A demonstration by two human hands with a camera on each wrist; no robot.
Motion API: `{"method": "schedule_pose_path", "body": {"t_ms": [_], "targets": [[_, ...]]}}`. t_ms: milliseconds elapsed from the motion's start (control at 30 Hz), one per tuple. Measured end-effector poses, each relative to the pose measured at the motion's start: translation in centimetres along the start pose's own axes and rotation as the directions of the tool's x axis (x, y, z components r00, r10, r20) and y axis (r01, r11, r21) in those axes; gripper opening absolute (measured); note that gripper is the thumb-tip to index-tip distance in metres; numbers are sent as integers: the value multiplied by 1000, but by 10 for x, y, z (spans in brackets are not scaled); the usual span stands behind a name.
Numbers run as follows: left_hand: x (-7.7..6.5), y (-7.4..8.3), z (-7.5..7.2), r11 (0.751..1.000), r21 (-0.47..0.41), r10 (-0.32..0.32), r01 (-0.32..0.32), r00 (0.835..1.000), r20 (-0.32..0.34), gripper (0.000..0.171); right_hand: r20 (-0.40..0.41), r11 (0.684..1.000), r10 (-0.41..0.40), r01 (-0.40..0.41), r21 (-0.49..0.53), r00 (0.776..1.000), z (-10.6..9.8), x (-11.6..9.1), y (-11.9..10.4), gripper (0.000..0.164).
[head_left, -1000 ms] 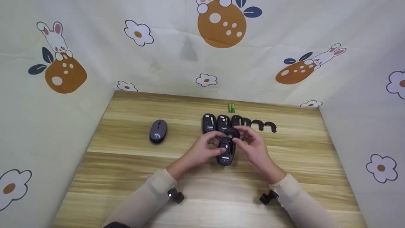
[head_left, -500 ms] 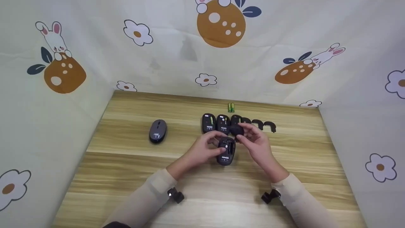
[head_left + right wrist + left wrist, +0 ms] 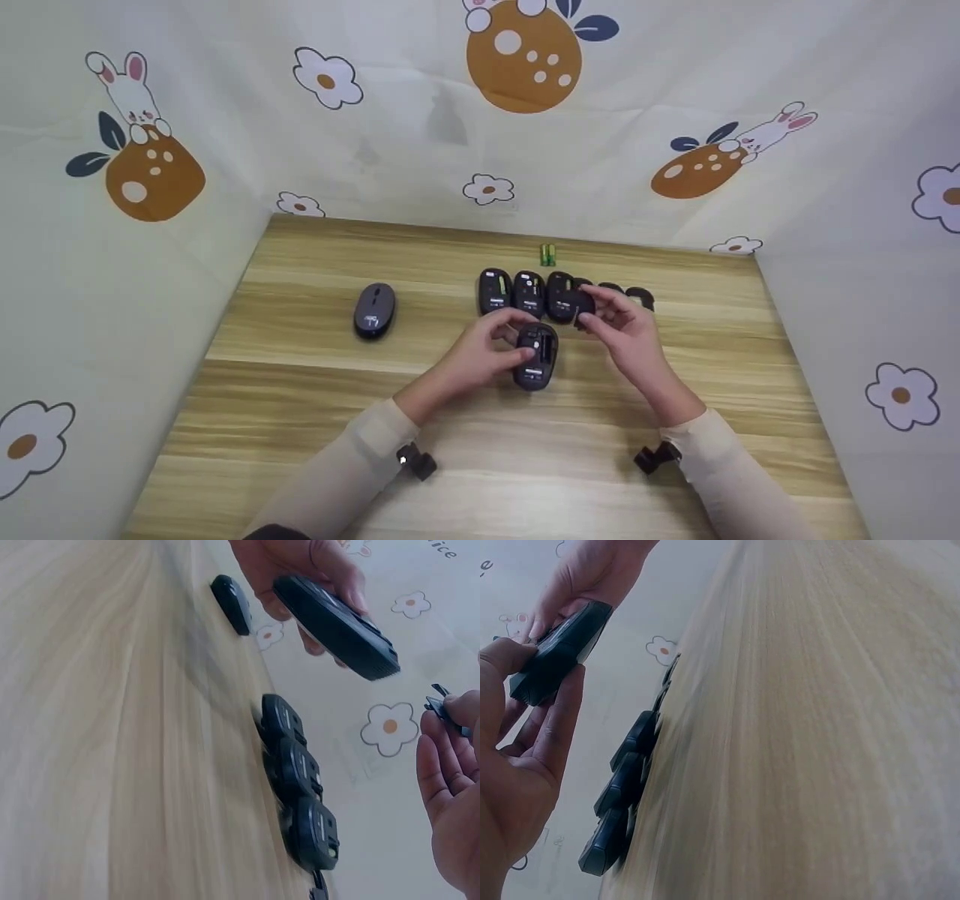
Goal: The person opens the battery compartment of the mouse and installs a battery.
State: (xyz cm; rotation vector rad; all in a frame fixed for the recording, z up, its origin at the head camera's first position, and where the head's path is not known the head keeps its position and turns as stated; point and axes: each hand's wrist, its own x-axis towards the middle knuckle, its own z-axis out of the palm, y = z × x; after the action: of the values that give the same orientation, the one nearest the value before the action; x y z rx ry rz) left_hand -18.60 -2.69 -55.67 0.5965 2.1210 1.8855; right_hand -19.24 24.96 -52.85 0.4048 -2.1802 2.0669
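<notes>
My left hand (image 3: 487, 349) grips a dark computer mouse (image 3: 535, 373), underside up, with its battery slot uncovered. In the right wrist view the same mouse (image 3: 337, 626) is held well above the table. My right hand (image 3: 632, 337) pinches a small black battery cover (image 3: 581, 305) between thumb and fingers, just right of the mouse and apart from it. That cover overlaps the row of mice in the head view. From the right wrist, the cover (image 3: 448, 718) shows at the fingertips.
Three upturned mice (image 3: 495, 291) stand in a row behind my hands, batteries showing in their slots. Right of them lie several black covers (image 3: 640, 295), partly hidden by my right hand. Two green batteries (image 3: 548, 255) lie farther back. Another mouse (image 3: 375, 311) sits upright at left.
My right hand has drawn the battery cover away from the mouse, toward the right. The left hand keeps holding the mouse in nearly the same place.
</notes>
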Motion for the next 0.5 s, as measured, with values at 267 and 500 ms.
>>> {"method": "schedule_pose_path", "body": {"t_ms": [267,500], "targets": [[1,-1,1,1000,-1,16,-16,1000,-2,46,-9,996,50,-51,-69,999,-27,5,1,38],[1,-1,1,1000,-16,6,-6,1000,-7,45,1,986,105,-104,-133,994,-54,10,3,41]]}}
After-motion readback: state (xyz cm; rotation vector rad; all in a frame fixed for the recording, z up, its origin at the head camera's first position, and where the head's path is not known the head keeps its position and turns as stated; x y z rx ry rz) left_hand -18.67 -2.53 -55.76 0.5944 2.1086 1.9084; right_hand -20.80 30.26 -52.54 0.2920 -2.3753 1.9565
